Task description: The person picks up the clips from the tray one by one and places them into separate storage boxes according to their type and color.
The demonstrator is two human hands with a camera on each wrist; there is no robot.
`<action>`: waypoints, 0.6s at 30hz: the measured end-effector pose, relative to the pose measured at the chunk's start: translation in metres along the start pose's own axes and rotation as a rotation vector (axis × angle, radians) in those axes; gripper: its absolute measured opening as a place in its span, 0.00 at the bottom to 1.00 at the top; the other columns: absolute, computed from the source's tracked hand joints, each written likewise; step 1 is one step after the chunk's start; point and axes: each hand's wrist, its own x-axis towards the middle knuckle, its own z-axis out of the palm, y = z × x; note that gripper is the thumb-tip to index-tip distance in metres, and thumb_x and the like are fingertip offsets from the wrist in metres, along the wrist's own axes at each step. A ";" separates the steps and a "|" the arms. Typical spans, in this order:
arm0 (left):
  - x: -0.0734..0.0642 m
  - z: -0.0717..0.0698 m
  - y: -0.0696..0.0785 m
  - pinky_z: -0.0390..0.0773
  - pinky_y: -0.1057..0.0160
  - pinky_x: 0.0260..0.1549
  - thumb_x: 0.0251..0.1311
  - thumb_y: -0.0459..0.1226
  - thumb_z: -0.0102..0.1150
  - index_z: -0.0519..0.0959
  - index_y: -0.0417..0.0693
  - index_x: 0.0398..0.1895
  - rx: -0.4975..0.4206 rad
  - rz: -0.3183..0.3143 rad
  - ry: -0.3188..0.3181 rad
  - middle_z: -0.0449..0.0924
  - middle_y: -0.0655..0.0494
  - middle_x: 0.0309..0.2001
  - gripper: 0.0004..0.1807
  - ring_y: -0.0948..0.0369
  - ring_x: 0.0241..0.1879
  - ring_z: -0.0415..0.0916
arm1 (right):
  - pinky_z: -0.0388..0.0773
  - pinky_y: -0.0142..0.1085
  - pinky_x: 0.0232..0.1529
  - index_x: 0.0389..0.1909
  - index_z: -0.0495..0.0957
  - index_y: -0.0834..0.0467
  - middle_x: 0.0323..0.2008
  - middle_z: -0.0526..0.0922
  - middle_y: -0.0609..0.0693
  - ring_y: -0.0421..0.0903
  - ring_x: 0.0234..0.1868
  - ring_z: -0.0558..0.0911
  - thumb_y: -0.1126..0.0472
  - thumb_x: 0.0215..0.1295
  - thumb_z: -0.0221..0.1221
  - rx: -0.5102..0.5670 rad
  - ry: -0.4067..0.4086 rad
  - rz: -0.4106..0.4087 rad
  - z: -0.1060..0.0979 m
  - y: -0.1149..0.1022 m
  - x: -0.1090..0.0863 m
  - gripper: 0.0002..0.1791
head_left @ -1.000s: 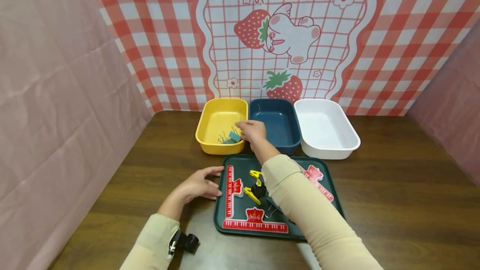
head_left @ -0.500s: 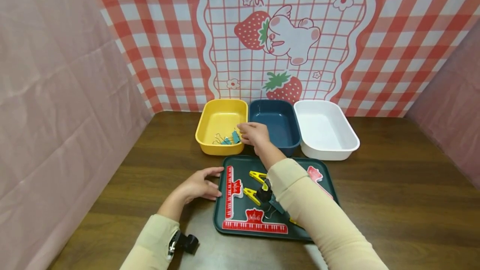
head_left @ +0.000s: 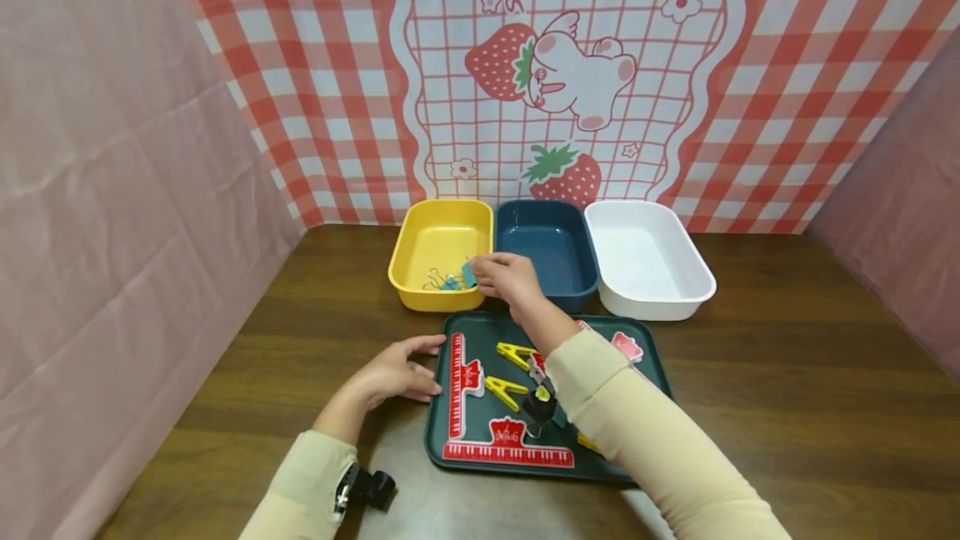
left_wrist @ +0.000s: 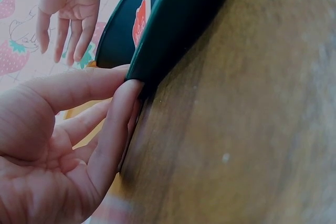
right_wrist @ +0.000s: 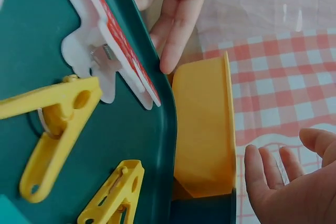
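Observation:
My right hand [head_left: 510, 277] hovers at the near right corner of the yellow box [head_left: 438, 300], its fingers extended. Between them the right wrist view shows nothing. Just beyond the fingertips, teal binder clips [head_left: 450, 282] with wire handles lie in that box. My left hand [head_left: 401, 369] is at the left edge of the dark green tray [head_left: 480, 419], with fingertips [left_wrist: 132, 83] touching the rim. On the tray lie red piano-key clips [head_left: 457, 390] and yellow spring clips [head_left: 506, 391]. My right forearm hides part of the tray.
A navy box [head_left: 551, 302] and a white box [head_left: 660, 308] stand in a row to the right of the yellow one, behind the tray. Wooden table [head_left: 787, 373] surrounds them. A strawberry-print checked cloth [head_left: 555, 82] hangs behind.
My right hand has drawn slightly back toward me, and its forearm has shifted right, uncovering more of the yellow spring clips. One teal binder clip has turned in the yellow box. My left hand stays put.

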 end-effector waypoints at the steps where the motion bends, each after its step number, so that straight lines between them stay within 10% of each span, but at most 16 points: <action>1: 0.000 0.000 0.000 0.83 0.55 0.33 0.50 0.18 0.59 0.63 0.40 0.66 0.000 0.003 -0.003 0.64 0.39 0.59 0.37 0.56 0.34 0.78 | 0.78 0.39 0.49 0.51 0.77 0.62 0.48 0.78 0.59 0.53 0.48 0.78 0.57 0.62 0.60 -0.004 -0.007 -0.001 -0.001 0.001 -0.002 0.18; 18: 0.001 0.000 -0.001 0.83 0.56 0.33 0.49 0.19 0.60 0.63 0.41 0.66 -0.002 -0.003 0.006 0.65 0.40 0.58 0.37 0.56 0.34 0.79 | 0.74 0.45 0.53 0.52 0.76 0.64 0.50 0.77 0.61 0.57 0.51 0.77 0.59 0.62 0.60 0.004 -0.095 -0.052 -0.009 0.003 -0.028 0.19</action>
